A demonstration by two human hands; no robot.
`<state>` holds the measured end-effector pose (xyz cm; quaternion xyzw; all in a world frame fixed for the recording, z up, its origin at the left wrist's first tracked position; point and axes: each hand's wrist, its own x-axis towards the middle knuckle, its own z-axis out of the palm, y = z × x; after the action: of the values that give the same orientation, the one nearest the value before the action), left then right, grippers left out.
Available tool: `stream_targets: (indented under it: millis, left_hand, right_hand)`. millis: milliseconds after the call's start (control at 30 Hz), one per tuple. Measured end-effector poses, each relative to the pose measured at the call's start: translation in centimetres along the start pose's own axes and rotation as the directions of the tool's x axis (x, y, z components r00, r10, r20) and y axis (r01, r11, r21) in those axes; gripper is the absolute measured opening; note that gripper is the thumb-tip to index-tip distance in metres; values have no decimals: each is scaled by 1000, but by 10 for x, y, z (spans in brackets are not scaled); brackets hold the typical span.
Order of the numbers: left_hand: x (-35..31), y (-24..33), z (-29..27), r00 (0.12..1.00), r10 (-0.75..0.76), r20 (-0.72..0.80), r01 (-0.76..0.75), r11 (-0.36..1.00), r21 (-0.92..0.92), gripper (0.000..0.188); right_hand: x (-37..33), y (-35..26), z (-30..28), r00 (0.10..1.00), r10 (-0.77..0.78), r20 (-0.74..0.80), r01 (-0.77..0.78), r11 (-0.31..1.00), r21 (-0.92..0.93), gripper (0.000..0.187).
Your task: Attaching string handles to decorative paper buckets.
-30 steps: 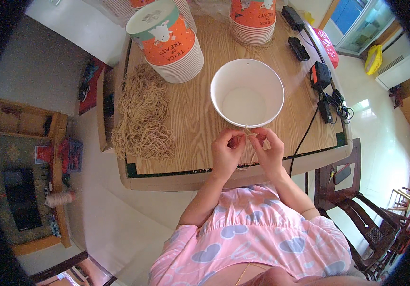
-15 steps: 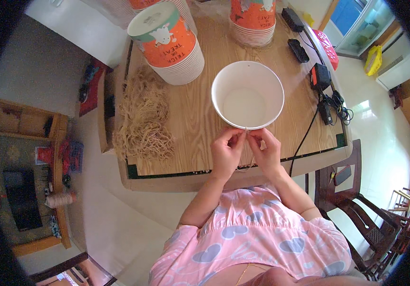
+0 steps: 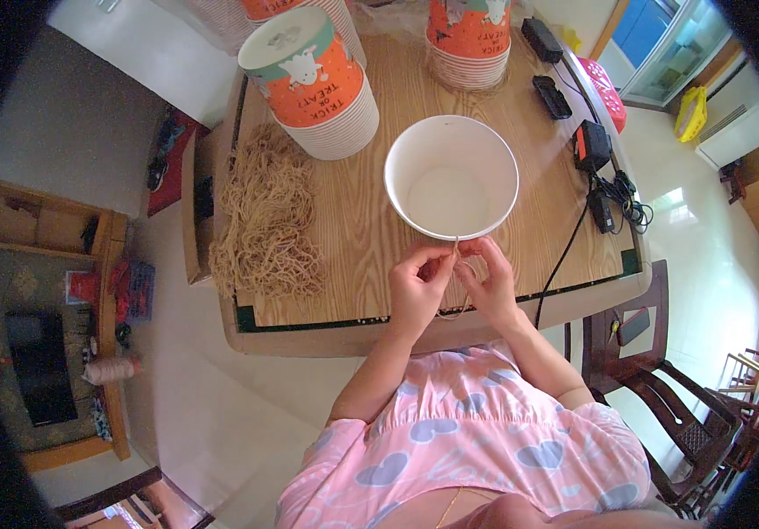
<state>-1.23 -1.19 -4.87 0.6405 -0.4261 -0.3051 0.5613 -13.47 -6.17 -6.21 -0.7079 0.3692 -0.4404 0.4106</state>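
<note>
A white paper bucket (image 3: 451, 176) stands open and empty on the wooden table (image 3: 362, 220). A thin tan string (image 3: 455, 251) runs from its near rim down between my hands. My left hand (image 3: 416, 286) pinches the string just below the rim, fingers closed on it. My right hand (image 3: 487, 278) holds the same string beside it, a loop hanging under both hands near the table's front edge.
A heap of tan strings (image 3: 267, 216) lies at the table's left. Orange-printed bucket stacks (image 3: 322, 84) (image 3: 469, 35) stand at the back. Black chargers and cables (image 3: 598, 172) lie at the right. A dark wooden chair (image 3: 662, 388) stands to my right.
Both hands have stayed at the bucket's near rim, with only small finger movements on the string. The bucket has not moved.
</note>
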Motion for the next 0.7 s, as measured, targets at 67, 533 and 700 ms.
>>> stream_targets:
  millis: [67,533,700]
  left_hand:
    - [0,-2,-3,998,-48,31,49,998,-38,8]
    - [2,6,1,991,-104,84,108,993,-56,8]
    - [5,-2,3,986,-138,95,148,983,-107,8]
  right_hand:
    - [-5,-2,2,998,56,3,-56,997,53,18]
    - [-26,0,-2,971,215,108,-225,970,92,9]
    - [-31,8,1,972,190,140,-201,977,69,11]
